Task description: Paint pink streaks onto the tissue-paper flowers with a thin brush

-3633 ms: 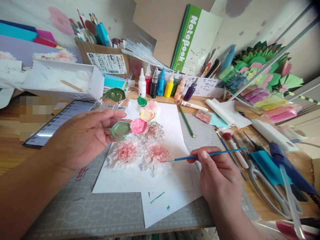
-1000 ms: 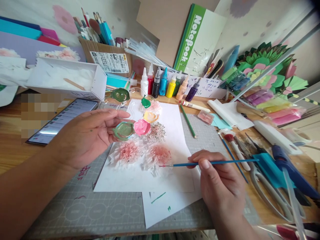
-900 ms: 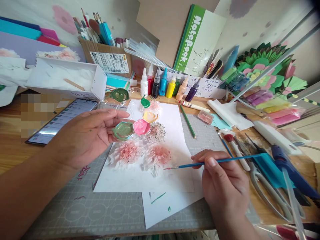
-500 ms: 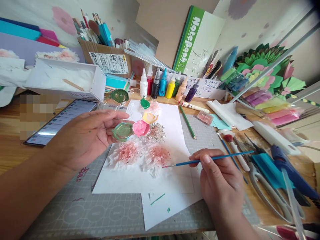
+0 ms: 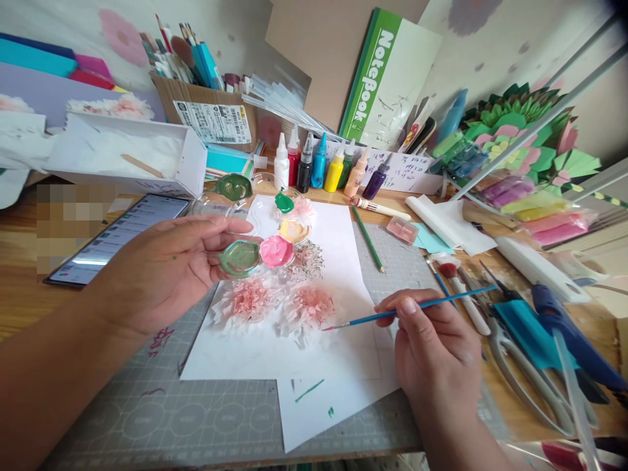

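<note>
My left hand [image 5: 171, 268] is closed on the edge of a clear paint palette [image 5: 240, 257], which has wells of green, pink and yellowish paint. Between the fingers of my right hand [image 5: 434, 347] is a thin blue paintbrush [image 5: 366, 319]. Its pink tip points left, close to the lower right edge of a pink and white ruffled paper flower [image 5: 311, 306]. A similar flower [image 5: 249, 299] lies to the left of it. Both rest on a white sheet [image 5: 235, 356]. Two more ruffled flowers are partly hidden behind the palette.
Paint bottles [image 5: 318, 163] stand in a row at the back. A phone [image 5: 122, 242] and a white box [image 5: 127, 150] lie at left. Scissors [image 5: 520, 379], brushes and a blue glue gun [image 5: 574, 333] are at right. A green pencil [image 5: 367, 240] lies on the grey mat [image 5: 206, 418].
My right hand and the brush have shifted slightly right, and the brush tip has moved a little away from the flower. My left hand with the palette looks unmoved.
</note>
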Action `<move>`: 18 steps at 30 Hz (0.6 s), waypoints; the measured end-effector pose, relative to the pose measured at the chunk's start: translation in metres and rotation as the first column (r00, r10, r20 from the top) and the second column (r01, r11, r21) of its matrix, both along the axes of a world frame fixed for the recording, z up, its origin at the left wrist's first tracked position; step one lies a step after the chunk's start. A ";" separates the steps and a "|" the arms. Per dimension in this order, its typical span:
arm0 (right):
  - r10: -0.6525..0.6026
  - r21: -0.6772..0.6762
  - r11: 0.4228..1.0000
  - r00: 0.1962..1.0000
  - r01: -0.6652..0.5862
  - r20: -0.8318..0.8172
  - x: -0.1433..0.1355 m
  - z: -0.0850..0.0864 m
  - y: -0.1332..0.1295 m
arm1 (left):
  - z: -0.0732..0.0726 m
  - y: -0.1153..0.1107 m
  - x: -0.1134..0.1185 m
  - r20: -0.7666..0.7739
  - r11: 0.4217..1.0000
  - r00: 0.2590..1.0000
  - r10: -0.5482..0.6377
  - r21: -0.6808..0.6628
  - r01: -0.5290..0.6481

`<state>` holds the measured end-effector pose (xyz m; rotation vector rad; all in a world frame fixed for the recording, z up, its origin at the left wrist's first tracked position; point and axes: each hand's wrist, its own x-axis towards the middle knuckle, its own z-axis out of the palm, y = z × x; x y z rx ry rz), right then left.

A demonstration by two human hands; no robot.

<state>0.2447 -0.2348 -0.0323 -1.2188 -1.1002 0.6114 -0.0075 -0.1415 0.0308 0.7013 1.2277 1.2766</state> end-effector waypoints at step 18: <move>0.010 0.002 1.000 0.997 -0.010 -0.070 -0.008 0.003 0.006 | -0.003 -0.001 -0.002 -0.008 0.999 0.999 -0.037 -0.001 0.037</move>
